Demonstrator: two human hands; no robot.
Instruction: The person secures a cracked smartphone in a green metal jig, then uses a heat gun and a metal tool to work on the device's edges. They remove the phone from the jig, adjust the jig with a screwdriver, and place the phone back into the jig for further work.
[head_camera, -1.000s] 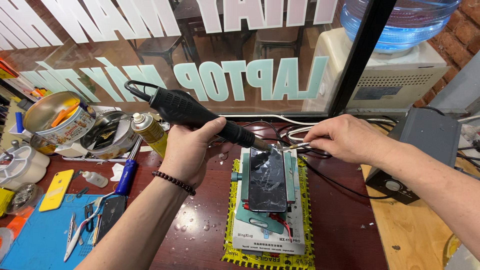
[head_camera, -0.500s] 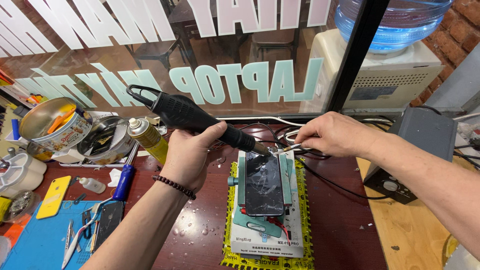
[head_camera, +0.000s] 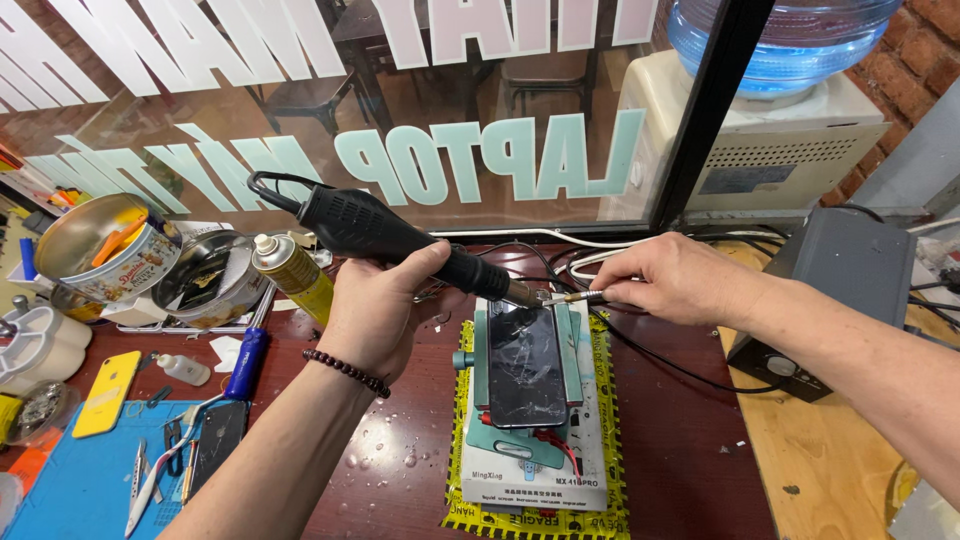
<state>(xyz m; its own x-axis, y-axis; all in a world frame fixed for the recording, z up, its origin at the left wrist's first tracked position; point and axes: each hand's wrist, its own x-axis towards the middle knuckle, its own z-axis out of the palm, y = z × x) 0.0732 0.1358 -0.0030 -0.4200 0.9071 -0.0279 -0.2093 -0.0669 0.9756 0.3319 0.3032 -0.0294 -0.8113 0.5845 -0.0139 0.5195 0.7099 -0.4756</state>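
large pale block lettering (head_camera: 480, 160) runs mirrored across the window at twelve o'clock. dead centre, a cracked dark phone screen (head_camera: 525, 365) sits in a teal clamp. at six o'clock, a white label strip (head_camera: 530, 478) with yellow-and-black tape (head_camera: 540, 522) beneath. at nine o'clock, a round tin (head_camera: 105, 255) with a printed paper label, beside a yellow spray can (head_camera: 292, 275).

We see our two bare forearms reaching into view from the near edge, with no sleeves covering them as far as the picture shows. Our left hand (head_camera: 375, 315) wears a bracelet (head_camera: 347, 372) of small, dark, round beads, strung closely and sitting snug around the wrist. Our right hand (head_camera: 680, 280) wears nothing: we see no ring, watch or band on it. Neither hand is gloved. Our fingernails are short and plain where they show.
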